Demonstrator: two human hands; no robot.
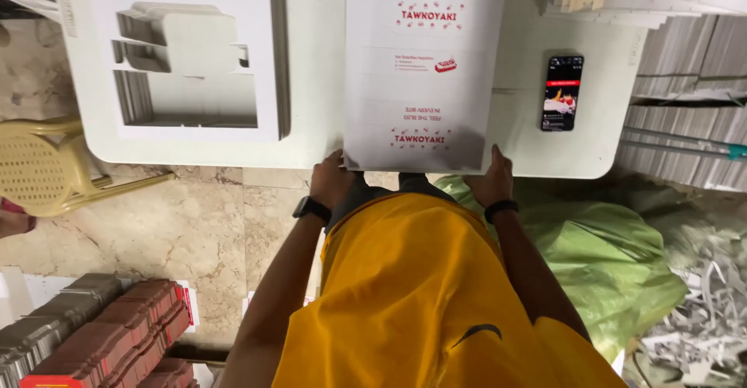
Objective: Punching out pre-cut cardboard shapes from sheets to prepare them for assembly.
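A flat white printed cardboard sheet [424, 61] with small red markings lies on the white table [311, 131], its near edge at the table's front edge. My left hand [331, 179] grips the sheet's near left corner. My right hand [492, 178] grips its near right corner. Both wrists wear dark bands. My yellow shirt fills the lower middle of the view.
A white die-cut cardboard frame [264, 53] lies at the table's left. A phone [562, 92] with a lit screen lies at the right. Card stacks [685, 45] stand far right. A green bag [607, 256], a beige chair [47, 166] and red-edged stacks [117, 333] are on the floor.
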